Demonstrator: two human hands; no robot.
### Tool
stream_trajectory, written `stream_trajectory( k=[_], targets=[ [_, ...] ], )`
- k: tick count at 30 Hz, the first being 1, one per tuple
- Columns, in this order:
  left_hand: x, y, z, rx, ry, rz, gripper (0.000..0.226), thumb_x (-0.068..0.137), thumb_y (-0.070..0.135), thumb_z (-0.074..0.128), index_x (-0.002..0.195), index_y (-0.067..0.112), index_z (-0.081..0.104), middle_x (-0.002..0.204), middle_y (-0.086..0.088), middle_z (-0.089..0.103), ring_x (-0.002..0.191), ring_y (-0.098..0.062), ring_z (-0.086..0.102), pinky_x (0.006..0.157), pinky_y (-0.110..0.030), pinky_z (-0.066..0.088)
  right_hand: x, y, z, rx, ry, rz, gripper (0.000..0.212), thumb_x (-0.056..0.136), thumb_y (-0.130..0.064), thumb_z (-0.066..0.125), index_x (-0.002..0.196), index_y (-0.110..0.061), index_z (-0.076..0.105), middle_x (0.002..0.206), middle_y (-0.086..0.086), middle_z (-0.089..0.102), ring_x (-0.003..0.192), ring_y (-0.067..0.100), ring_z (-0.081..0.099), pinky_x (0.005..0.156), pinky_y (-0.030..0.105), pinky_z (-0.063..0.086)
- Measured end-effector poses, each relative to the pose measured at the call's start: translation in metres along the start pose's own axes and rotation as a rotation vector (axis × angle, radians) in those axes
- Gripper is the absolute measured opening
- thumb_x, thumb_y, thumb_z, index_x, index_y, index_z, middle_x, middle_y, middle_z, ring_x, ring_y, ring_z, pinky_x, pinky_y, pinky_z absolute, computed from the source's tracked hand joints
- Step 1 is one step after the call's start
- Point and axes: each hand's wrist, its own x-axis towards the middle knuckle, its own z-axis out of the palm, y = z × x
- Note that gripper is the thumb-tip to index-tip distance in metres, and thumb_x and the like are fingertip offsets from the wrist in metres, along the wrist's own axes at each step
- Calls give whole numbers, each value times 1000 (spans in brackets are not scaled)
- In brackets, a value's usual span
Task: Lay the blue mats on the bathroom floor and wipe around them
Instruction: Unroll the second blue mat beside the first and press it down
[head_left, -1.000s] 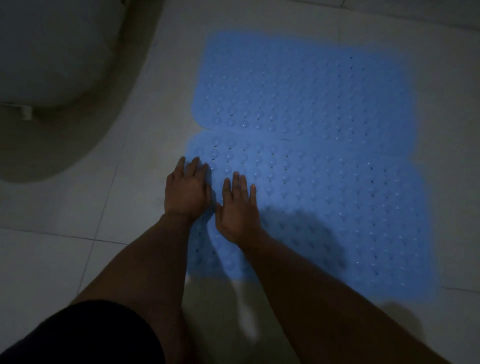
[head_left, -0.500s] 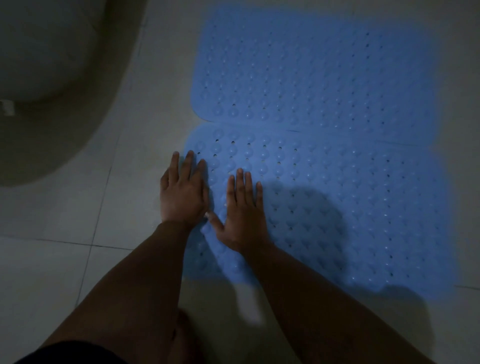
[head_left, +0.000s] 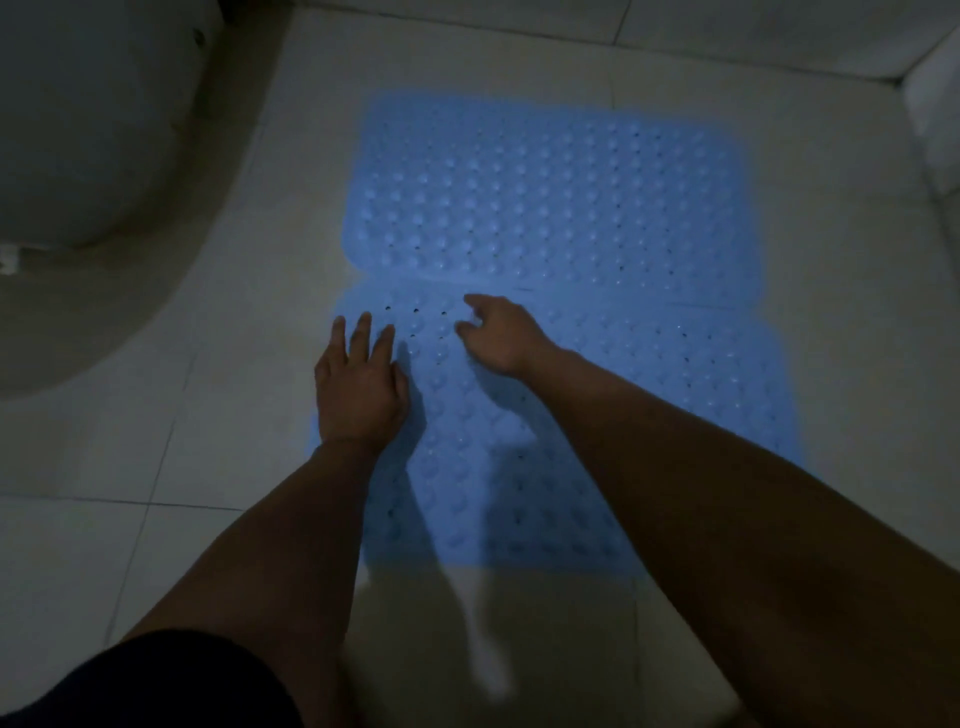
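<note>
Two blue rubber mats with raised bumps and small drain holes lie flat on the pale tiled bathroom floor (head_left: 857, 364). The near blue mat (head_left: 649, 415) and the far blue mat (head_left: 545, 197) meet edge to edge along a seam; whether one overlaps the other cannot be told in the dim light. The far mat sits slightly narrower than the near one, its right side well short of the wall base (head_left: 935, 104).

The left hand (head_left: 358, 384) rests palm down on the left edge of the near mat, fingers straight and close together, partly over the mat border and the tile beside it. The right hand (head_left: 498, 332) hangs just above or on the near mat close to the seam, fingers loosely curled and parted, gripping nothing; contact cannot be confirmed. Both forearms cast shadows across the near mat.

Left of the mats, well apart from them, stands a white rounded toilet bowl (head_left: 78, 130) on a curved beige base (head_left: 171, 291). A black garment (head_left: 145, 686) shows nearest the camera.
</note>
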Motion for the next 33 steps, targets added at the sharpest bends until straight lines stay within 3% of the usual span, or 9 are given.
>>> stream_trajectory(
  k=[6, 10, 12, 21, 28, 32, 33],
  targets=[
    [-17, 65, 43, -4, -154, 214, 62, 99, 41, 39, 155, 14, 40, 166, -15, 29, 155, -41, 17, 119, -60, 29, -15, 50, -17, 41, 184, -5, 50, 97, -33, 59, 144, -18, 53, 146, 6, 57, 134, 24, 53, 113, 34, 40],
    [-31, 95, 79, 40, -281, 314, 75, 103, 58, 28, 164, 17, 11, 172, -12, -3, 157, -35, -10, 125, -60, 6, -24, 80, -9, 59, 265, -68, 41, 97, -32, 58, 136, -20, 60, 137, 6, 61, 128, 25, 56, 110, 38, 43],
    [-37, 96, 90, 112, -270, 315, 84, 101, 69, 25, 164, 17, 4, 171, -11, -9, 157, -35, -15, 125, -61, 1, -24, 93, -5, 62, 310, -115, 38, 97, -32, 57, 132, -18, 64, 131, 7, 64, 124, 27, 58, 106, 38, 45],
    [-40, 100, 94, 136, -175, 318, 83, 100, 66, 33, 164, 18, 12, 172, -10, -1, 159, -32, -5, 124, -60, 10, 7, 117, 0, 76, 566, -324, 25, 92, -21, 60, 113, -14, 71, 112, 2, 70, 107, 24, 62, 92, 34, 50],
    [-38, 102, 91, 159, -231, 312, 97, 94, 78, 32, 164, 17, 3, 171, -12, -11, 158, -32, -12, 126, -60, 5, 7, 117, -5, 65, 565, -356, 25, 93, -24, 58, 113, -15, 71, 111, 1, 69, 107, 22, 62, 90, 37, 53],
    [-34, 105, 85, 77, -333, 264, 93, 96, 75, 29, 164, 18, 2, 171, -10, -15, 157, -29, -19, 126, -57, -4, -9, 110, -17, 41, 398, -215, 30, 92, -33, 56, 115, -22, 69, 114, 1, 68, 111, 25, 61, 94, 46, 51],
    [-30, 107, 78, 26, -366, 244, 87, 97, 71, 26, 164, 17, 8, 171, -11, -9, 158, -30, -13, 127, -56, -1, -13, 108, -22, 9, 340, -169, 31, 91, -35, 55, 115, -23, 69, 114, 2, 68, 111, 27, 62, 96, 47, 51]
  ],
)
